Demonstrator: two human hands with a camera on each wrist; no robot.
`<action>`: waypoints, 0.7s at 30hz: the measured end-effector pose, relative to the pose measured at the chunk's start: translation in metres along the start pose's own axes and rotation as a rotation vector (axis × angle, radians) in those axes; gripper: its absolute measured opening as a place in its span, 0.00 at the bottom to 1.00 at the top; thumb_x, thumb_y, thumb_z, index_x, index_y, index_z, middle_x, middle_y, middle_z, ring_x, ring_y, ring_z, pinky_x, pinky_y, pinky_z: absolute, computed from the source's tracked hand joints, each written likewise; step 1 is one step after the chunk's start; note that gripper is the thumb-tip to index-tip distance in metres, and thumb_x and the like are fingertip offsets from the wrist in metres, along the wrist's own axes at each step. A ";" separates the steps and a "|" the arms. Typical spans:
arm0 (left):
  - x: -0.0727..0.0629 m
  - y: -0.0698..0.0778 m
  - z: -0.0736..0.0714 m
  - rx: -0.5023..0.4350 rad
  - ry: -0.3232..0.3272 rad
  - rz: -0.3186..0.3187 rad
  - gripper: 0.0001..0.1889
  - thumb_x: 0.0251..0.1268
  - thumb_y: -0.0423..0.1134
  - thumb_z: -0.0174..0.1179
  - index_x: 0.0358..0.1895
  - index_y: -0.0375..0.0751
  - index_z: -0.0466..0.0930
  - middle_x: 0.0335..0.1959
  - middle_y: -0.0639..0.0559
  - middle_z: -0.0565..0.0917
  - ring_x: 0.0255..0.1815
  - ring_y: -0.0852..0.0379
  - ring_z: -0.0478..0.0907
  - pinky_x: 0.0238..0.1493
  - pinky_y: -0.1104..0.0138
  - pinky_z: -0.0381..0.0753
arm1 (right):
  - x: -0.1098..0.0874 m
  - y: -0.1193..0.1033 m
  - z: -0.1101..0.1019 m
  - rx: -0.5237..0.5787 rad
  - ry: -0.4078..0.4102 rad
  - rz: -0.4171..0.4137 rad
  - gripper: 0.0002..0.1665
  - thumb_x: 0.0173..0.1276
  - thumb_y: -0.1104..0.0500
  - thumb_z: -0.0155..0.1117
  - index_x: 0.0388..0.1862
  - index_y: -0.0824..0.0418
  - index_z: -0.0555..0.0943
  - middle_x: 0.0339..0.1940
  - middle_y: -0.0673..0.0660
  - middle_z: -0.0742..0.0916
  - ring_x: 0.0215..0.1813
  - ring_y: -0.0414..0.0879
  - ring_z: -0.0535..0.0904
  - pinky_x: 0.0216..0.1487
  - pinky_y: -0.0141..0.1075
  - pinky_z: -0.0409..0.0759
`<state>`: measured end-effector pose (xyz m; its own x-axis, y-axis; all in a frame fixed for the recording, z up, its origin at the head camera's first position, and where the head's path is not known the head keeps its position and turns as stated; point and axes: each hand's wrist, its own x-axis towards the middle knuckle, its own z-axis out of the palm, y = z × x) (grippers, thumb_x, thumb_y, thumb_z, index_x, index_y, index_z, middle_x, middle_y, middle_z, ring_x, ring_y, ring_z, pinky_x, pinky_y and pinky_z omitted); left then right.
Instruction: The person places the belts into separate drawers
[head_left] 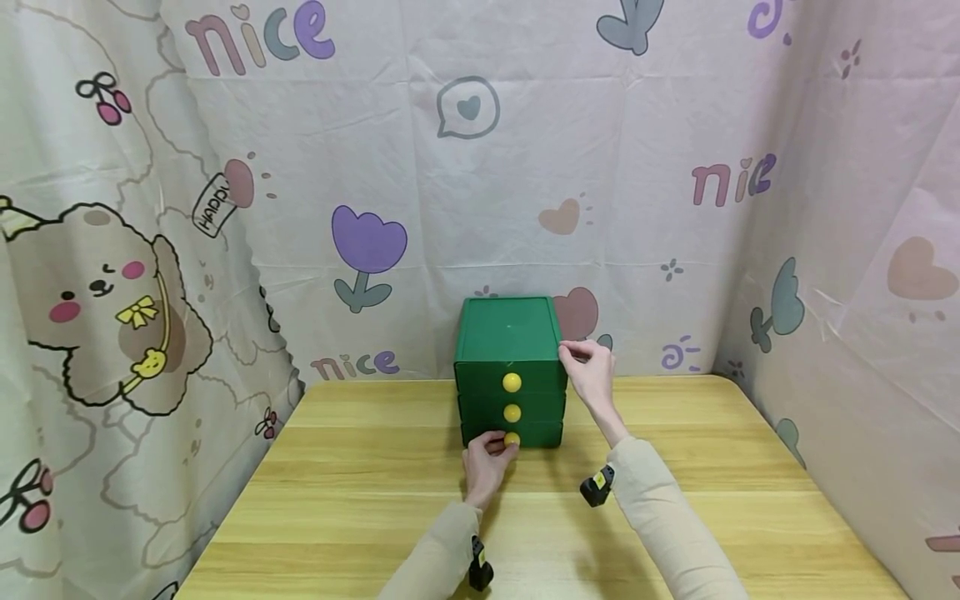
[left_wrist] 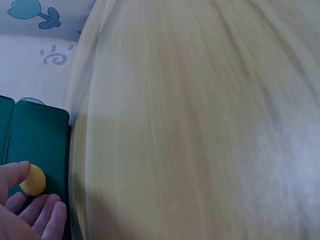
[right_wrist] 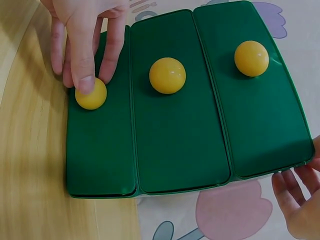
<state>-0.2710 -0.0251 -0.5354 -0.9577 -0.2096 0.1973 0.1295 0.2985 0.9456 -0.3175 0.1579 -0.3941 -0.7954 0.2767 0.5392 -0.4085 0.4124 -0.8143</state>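
Observation:
A green three-drawer cabinet [head_left: 510, 329] stands on the wooden table, with a round yellow knob on each drawer. At its lowest drawer, my left hand [head_left: 486, 467] pinches the bottom knob [right_wrist: 91, 95], thumb on one side and fingers on the other. The middle knob [right_wrist: 167, 75] and the top knob [right_wrist: 251, 58] are untouched. My right hand [head_left: 590, 372] holds the cabinet's upper right front corner, fingers against its side. All three drawer fronts sit flush in the right wrist view. What the drawers contain is hidden.
The light wooden table [head_left: 360, 475] runs out in front of the cabinet and to both sides. Patterned curtains [head_left: 480, 183] hang close behind it and at the left and right. A small black wrist camera [head_left: 597, 486] sits at the right sleeve, another [head_left: 480, 567] at the left.

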 end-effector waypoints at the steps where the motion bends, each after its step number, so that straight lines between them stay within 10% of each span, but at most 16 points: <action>1: 0.000 0.001 -0.001 -0.005 -0.005 -0.005 0.14 0.55 0.35 0.74 0.44 0.35 0.88 0.36 0.41 0.91 0.38 0.49 0.89 0.39 0.65 0.88 | 0.000 0.000 0.000 0.003 0.002 -0.001 0.10 0.66 0.64 0.69 0.42 0.66 0.91 0.40 0.65 0.90 0.43 0.57 0.88 0.37 0.17 0.76; 10: -0.003 0.007 -0.011 -0.014 -0.040 0.001 0.15 0.57 0.38 0.74 0.45 0.34 0.88 0.36 0.41 0.92 0.39 0.50 0.90 0.43 0.64 0.88 | 0.001 0.001 -0.002 0.007 -0.003 0.013 0.10 0.66 0.62 0.69 0.43 0.66 0.91 0.40 0.65 0.90 0.43 0.56 0.86 0.37 0.16 0.75; 17: -0.004 0.012 -0.030 -0.005 -0.054 0.024 0.15 0.58 0.38 0.73 0.47 0.34 0.88 0.36 0.40 0.91 0.39 0.49 0.90 0.43 0.63 0.87 | -0.001 0.005 -0.004 0.074 -0.019 -0.027 0.11 0.68 0.61 0.69 0.44 0.67 0.90 0.42 0.67 0.90 0.38 0.31 0.83 0.42 0.15 0.78; 21: 0.000 0.010 -0.049 0.022 -0.054 0.070 0.16 0.59 0.40 0.73 0.46 0.34 0.88 0.37 0.40 0.91 0.38 0.48 0.90 0.36 0.69 0.86 | -0.006 0.012 -0.010 0.063 -0.028 -0.015 0.15 0.74 0.58 0.63 0.51 0.68 0.87 0.49 0.67 0.90 0.47 0.45 0.88 0.48 0.20 0.82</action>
<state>-0.2567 -0.0680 -0.5131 -0.9589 -0.1371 0.2483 0.1918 0.3315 0.9237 -0.3133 0.1698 -0.4055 -0.8008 0.2462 0.5460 -0.4472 0.3607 -0.8185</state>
